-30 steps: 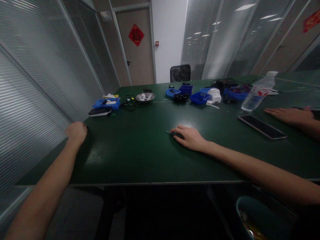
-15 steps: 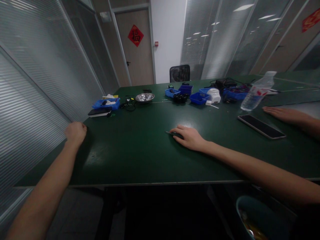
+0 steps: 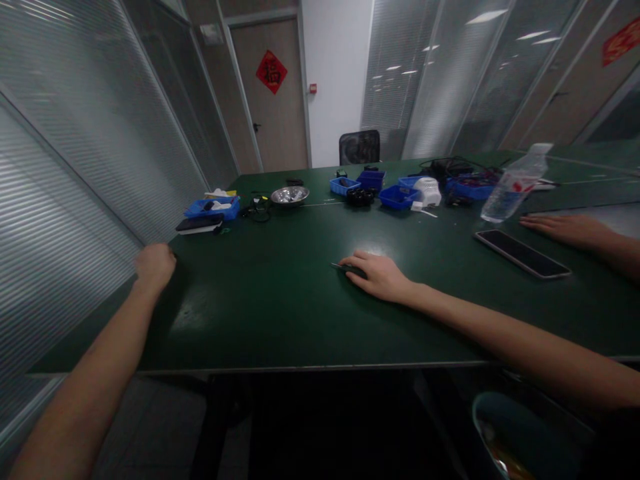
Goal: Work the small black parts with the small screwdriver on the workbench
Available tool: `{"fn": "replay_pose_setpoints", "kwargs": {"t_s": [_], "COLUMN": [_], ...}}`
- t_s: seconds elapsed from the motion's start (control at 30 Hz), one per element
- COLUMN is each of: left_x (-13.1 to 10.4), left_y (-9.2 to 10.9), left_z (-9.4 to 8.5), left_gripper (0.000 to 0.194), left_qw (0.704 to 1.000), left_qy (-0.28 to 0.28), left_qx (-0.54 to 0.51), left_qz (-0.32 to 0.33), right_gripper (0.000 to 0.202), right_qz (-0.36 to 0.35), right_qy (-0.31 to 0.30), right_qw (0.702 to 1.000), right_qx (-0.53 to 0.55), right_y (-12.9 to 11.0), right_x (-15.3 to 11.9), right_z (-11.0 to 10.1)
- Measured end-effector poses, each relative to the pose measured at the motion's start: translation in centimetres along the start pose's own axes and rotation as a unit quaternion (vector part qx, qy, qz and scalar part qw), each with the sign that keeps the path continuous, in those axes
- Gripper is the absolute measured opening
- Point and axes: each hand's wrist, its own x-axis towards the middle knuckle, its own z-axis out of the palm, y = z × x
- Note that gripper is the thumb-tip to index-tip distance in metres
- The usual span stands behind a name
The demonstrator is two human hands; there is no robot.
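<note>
My right hand (image 3: 377, 275) rests on the green table (image 3: 260, 300), its fingers closed round a small tool with a dark handle and a thin metal tip (image 3: 354, 270). The tip points left, and the tool's exact kind cannot be made out. Over by the table's left edge, my left hand (image 3: 155, 262) is curled into a fist. Its fingers face away, so anything inside them is hidden. Beyond that fist lie a dark notebook (image 3: 199, 225) and a blue tray (image 3: 215, 209) with small items in it.
A co-worker's hand (image 3: 565, 230) lies flat at the right, near a phone (image 3: 523, 254) and a tilted water bottle (image 3: 515, 183). Farther back are a metal bowl (image 3: 290, 195), blue bins (image 3: 399, 197) and cables. A bin (image 3: 483, 407) stands below the table.
My left fist has shifted slightly to the right. The co-worker's hand has slid a little left. My right hand and its tool have stayed in place.
</note>
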Motion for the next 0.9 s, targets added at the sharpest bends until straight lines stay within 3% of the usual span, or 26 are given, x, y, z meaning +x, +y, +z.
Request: {"fn": "replay_pose_setpoints", "kwargs": {"t_s": [0.13,0.43,0.67,0.8,0.9], "left_x": [-0.4,0.0,0.2,0.8,1.4], "left_y": [0.5,0.5,0.3,0.0,1.0], "left_z": [0.1,0.1,0.4,0.9,1.3], "left_gripper": [0.046,0.035,0.031,0.036,0.036], "left_qw": [0.995,0.995,0.996,0.997,0.996], "left_qy": [0.022,0.03,0.046,0.066,0.052], "left_qx": [0.092,0.095,0.07,-0.015,-0.049], "left_qz": [-0.014,-0.001,0.007,0.027,0.06], "right_gripper": [0.036,0.035,0.035,0.036,0.037], "right_qz": [-0.004,-0.008,-0.006,-0.005,-0.003], "right_qy": [0.005,0.009,0.01,0.007,0.006], "right_qw": [1.0,1.0,1.0,1.0,1.0], "right_qx": [0.003,0.009,0.011,0.005,-0.003], "right_y": [0.0,0.1,0.2,0.1,0.1], "right_x": [0.0,0.0,-0.1,0.0,0.0], "right_z": [0.0,0.0,0.0,0.0,0.1]}}
